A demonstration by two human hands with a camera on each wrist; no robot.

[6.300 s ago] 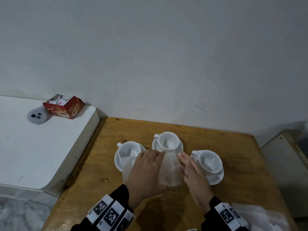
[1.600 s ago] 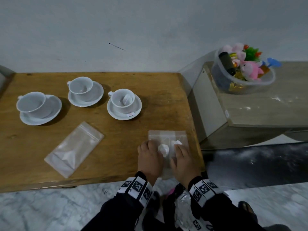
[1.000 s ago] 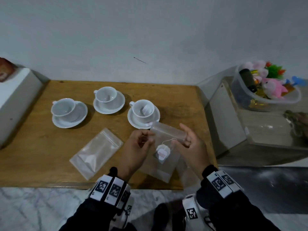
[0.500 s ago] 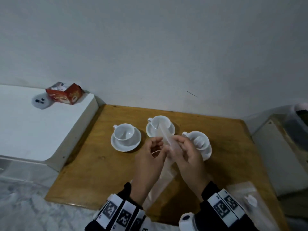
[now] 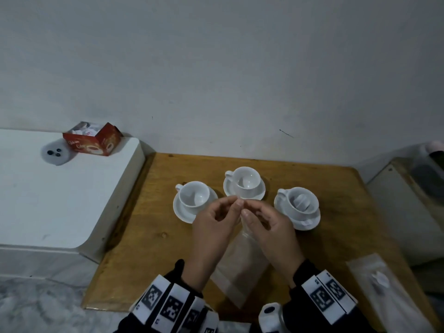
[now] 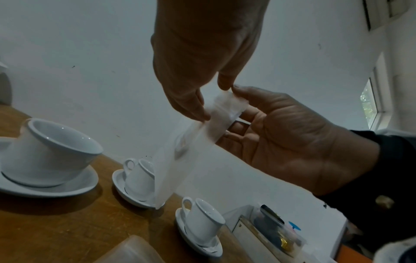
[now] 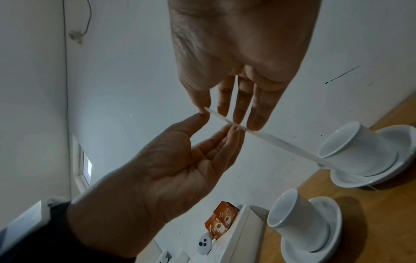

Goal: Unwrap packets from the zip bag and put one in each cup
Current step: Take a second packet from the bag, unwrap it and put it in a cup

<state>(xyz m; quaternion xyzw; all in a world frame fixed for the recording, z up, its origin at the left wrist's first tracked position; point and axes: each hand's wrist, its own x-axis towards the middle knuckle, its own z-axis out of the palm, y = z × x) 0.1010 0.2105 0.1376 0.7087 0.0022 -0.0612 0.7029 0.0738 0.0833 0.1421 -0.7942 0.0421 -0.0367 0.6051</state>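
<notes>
Left cup (image 5: pixel 193 197): white, sitting on its saucer toward the back edge of the tabletop (image 5: pixel 134 255), nothing clearly showing inside.
Left hand (image 5: pixel 211 234): I am pinching the top strip of the zip bag (image 5: pixel 240 267) between my thumb and fingertips.
Zip bag: clear and limp, hanging from my two hands above the middle of the tabletop, its bottom trailing toward the front edge; I am seeing something small and pale through the plastic from my left wrist, blurred.
Middle cup (image 5: pixel 247 181): nearest the back edge, partly behind my fingertips.
Right hand (image 5: pixel 271 234): I am pinching the same strip, thumbs nearly touching.
Right cup (image 5: pixel 303 201): holding a white packet (image 5: pixel 301 203).
Second bag (image 5: pixel 386 292): lying at the front right corner.
Red box (image 5: pixel 93 138): standing on the white counter beyond the left edge.
</notes>
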